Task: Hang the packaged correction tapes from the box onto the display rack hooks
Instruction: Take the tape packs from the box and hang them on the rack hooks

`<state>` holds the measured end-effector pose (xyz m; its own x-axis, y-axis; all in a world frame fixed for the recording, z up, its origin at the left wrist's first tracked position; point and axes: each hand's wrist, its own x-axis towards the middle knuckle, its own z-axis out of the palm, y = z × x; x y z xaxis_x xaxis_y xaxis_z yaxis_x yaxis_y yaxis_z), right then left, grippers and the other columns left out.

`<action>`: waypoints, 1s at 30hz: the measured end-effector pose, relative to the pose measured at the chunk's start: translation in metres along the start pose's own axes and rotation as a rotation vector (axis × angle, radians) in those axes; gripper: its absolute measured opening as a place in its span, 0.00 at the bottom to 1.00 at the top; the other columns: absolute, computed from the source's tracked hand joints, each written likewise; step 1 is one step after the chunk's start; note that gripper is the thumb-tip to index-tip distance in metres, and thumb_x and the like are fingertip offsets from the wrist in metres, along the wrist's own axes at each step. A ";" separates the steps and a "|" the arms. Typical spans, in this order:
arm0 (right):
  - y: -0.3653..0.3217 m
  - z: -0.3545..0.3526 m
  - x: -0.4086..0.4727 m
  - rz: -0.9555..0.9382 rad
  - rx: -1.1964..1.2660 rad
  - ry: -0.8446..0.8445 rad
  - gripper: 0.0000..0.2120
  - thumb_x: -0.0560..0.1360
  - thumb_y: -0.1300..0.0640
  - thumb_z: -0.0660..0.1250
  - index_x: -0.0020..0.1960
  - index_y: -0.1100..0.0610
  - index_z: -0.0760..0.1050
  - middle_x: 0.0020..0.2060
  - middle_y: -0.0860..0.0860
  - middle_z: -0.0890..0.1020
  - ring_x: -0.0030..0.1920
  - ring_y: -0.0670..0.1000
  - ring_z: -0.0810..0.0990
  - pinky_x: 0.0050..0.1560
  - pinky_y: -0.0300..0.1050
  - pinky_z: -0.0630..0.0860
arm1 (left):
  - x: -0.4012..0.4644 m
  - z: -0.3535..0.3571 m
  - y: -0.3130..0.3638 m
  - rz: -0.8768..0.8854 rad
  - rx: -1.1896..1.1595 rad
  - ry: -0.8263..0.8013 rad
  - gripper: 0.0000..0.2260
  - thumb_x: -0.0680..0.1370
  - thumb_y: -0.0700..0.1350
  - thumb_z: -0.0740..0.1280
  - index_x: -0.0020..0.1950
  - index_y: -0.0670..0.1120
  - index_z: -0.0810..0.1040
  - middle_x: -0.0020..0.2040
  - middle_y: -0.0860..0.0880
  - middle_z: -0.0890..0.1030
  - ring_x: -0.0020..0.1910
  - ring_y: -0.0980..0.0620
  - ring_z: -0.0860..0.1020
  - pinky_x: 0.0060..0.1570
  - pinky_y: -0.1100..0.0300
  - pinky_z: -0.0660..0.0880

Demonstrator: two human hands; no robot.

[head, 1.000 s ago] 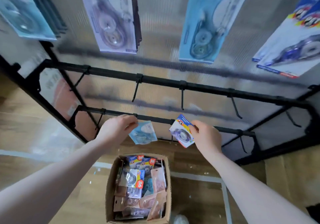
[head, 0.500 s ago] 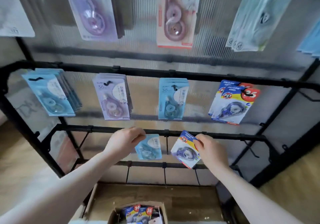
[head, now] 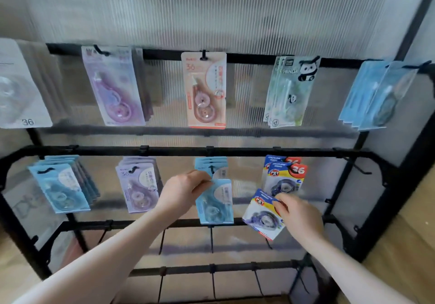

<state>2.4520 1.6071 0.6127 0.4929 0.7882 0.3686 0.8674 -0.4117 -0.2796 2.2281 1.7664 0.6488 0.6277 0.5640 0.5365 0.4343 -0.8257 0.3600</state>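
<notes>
A black metal display rack stands against a ribbed, translucent panel, with a strip of wooden floor showing at the lower right. Its top bar carries purple packs, a single pink pack, green panda packs and pale blue packs at the far right. On the bar below hang a stack of blue packs, a lilac stack, a short blue stack and a blue-and-yellow stack marked 26. The lower bars hold bare hooks.

The left hand pinches the top corner of a blue correction tape pack, holding it upright just under the tip of the hook that bears the short blue stack. The right hand grips a blue-and-yellow correction tape pack by its upper right edge; it is tilted and sits just below the matching stack, overlapping its bottom edge.

A white pack marked 36 is cut off at the left edge. The printing on most cards is too blurred to read, and I cannot tell whether the blue pack's hole is over its hook. The source box is out of sight.
</notes>
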 end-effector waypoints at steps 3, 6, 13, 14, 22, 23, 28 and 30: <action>0.003 -0.018 0.011 -0.019 -0.002 0.053 0.08 0.77 0.52 0.63 0.48 0.54 0.78 0.41 0.49 0.82 0.42 0.54 0.80 0.28 0.42 0.60 | 0.017 -0.004 0.010 -0.023 0.024 0.044 0.20 0.74 0.58 0.57 0.51 0.45 0.81 0.50 0.47 0.82 0.46 0.46 0.80 0.38 0.58 0.71; 0.004 -0.031 0.020 -0.019 0.018 0.072 0.08 0.77 0.52 0.64 0.48 0.54 0.78 0.44 0.48 0.83 0.44 0.54 0.79 0.32 0.43 0.61 | 0.026 -0.001 0.010 -0.055 0.047 0.047 0.11 0.78 0.50 0.63 0.54 0.46 0.80 0.55 0.48 0.81 0.49 0.48 0.79 0.39 0.61 0.68; 0.015 -0.044 0.035 -0.036 0.008 0.101 0.09 0.78 0.50 0.61 0.53 0.52 0.78 0.47 0.45 0.82 0.44 0.48 0.78 0.29 0.31 0.56 | 0.031 0.010 -0.002 -0.066 0.016 0.044 0.22 0.73 0.59 0.57 0.51 0.46 0.82 0.49 0.48 0.82 0.44 0.47 0.79 0.38 0.55 0.75; 0.017 -0.044 0.036 -0.031 0.010 0.104 0.09 0.78 0.50 0.61 0.53 0.51 0.78 0.47 0.45 0.82 0.43 0.48 0.78 0.28 0.31 0.57 | 0.030 0.012 -0.002 -0.053 0.008 0.051 0.24 0.72 0.60 0.55 0.50 0.46 0.82 0.47 0.48 0.82 0.43 0.46 0.80 0.37 0.55 0.75; 0.027 -0.042 0.043 -0.015 0.037 0.181 0.05 0.76 0.54 0.65 0.48 0.53 0.79 0.40 0.49 0.83 0.39 0.55 0.79 0.30 0.43 0.66 | 0.027 0.015 -0.018 0.056 0.073 0.086 0.19 0.75 0.55 0.58 0.46 0.43 0.82 0.43 0.47 0.83 0.37 0.47 0.80 0.28 0.59 0.72; 0.028 -0.042 0.044 -0.017 0.040 0.175 0.06 0.77 0.54 0.64 0.49 0.53 0.78 0.40 0.50 0.83 0.39 0.55 0.79 0.31 0.44 0.68 | 0.027 0.016 -0.020 0.066 0.110 0.093 0.15 0.74 0.52 0.60 0.46 0.44 0.82 0.43 0.47 0.83 0.35 0.47 0.80 0.26 0.59 0.72; 0.042 -0.044 0.052 -0.006 0.039 0.173 0.08 0.78 0.55 0.63 0.53 0.53 0.79 0.45 0.50 0.83 0.43 0.56 0.80 0.35 0.46 0.71 | 0.033 0.022 -0.022 0.093 0.239 0.116 0.14 0.73 0.53 0.59 0.42 0.48 0.82 0.38 0.51 0.81 0.32 0.50 0.79 0.22 0.60 0.73; 0.045 -0.046 0.055 -0.024 0.014 0.148 0.10 0.78 0.55 0.62 0.55 0.52 0.79 0.47 0.49 0.83 0.46 0.54 0.79 0.36 0.44 0.68 | 0.036 0.024 -0.021 0.109 0.272 0.129 0.15 0.73 0.52 0.58 0.41 0.47 0.83 0.38 0.50 0.81 0.33 0.49 0.79 0.25 0.59 0.74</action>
<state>2.5211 1.6111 0.6613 0.4776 0.7212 0.5018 0.8785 -0.3865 -0.2806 2.2569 1.8041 0.6421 0.6006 0.4519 0.6596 0.5366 -0.8394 0.0866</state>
